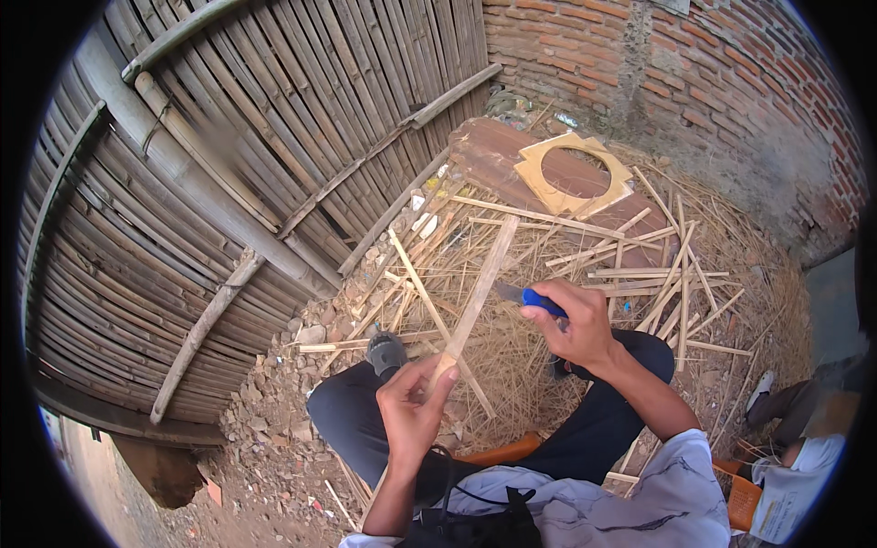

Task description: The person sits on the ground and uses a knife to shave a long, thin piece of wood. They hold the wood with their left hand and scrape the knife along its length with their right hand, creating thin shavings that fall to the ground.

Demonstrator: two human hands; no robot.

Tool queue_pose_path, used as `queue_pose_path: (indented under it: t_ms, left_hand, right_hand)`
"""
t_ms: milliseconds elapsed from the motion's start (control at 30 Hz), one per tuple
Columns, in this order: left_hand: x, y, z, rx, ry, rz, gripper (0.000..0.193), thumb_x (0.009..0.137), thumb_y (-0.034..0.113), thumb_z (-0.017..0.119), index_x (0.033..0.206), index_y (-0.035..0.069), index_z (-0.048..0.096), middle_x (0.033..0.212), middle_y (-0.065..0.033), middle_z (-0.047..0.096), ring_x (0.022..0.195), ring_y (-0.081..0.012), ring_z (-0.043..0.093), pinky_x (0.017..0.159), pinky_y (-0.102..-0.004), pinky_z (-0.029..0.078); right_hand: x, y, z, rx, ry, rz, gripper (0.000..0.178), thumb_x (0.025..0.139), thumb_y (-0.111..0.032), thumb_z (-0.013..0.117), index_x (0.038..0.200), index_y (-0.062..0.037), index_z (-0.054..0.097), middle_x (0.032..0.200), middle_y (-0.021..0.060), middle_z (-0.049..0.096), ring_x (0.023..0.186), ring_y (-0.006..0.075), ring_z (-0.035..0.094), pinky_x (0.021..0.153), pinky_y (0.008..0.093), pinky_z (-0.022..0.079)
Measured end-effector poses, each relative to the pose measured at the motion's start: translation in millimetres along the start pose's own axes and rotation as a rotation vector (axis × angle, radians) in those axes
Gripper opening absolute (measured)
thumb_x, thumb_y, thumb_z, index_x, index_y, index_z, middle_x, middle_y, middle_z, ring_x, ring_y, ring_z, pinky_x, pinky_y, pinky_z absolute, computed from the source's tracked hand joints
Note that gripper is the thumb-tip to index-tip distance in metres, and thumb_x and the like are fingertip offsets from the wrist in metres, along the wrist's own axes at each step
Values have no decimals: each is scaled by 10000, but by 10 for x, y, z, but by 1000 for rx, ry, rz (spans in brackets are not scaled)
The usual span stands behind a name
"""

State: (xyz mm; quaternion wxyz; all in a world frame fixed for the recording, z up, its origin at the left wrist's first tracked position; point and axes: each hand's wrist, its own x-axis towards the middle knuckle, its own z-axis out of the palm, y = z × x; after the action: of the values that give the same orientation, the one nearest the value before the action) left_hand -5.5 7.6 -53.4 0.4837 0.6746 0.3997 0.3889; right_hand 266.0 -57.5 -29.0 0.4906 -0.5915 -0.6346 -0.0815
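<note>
My left hand (411, 402) is closed around the lower end of a flat, pale bamboo strip (484, 283), thumb on top, above my left knee. The strip slants up and away, leaning to the right. To its right, my right hand (586, 327) grips a knife (543, 301) by its blue handle. The short dark blade points left toward the strip, and a small gap seems to lie between them. Thin bamboo sticks (418, 283) lie on the ground beneath and beside the held strip.
Straw-like shavings (512, 356) and several cut sticks (681, 274) cover the ground ahead. A plywood piece with a round hole (537, 173) rests on a brown board (484, 160). Bamboo fence (274, 110) stands left, brick wall (713, 73) behind. Another person (790, 402) sits at the right edge.
</note>
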Motion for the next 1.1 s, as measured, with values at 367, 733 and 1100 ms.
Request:
queue_pose_path:
  t_ms: [367,733,1100]
  left_hand:
    - [12,52,288,-133,-16,7,304,953,132,875,1210,-12,803,976,-60,782,786,-44,664,672,-224,524]
    - [2,87,252,-293,-96,-74,297,999,39,812,1270,-67,753,1119,-92,794,936,-84,729,782,-228,566]
    - [-261,-56,-7,-322,-147,-191,232,1005,10,790,1226,-58,760,846,-15,750,624,9,555,512,-187,355]
  right_hand:
    - [-199,-163,219,94,-164,-139,297,934,-316,844,1067,-62,769,856,87,755,676,279,748,564,376,576]
    - [-109,-186,118,-9,-192,-113,286,927,-324,848,1057,-79,780,852,80,756,657,279,737,548,382,560]
    - [342,305,-633,-171,357,306,303,1026,-269,785,1094,25,757,819,137,750,682,172,711,628,320,526]
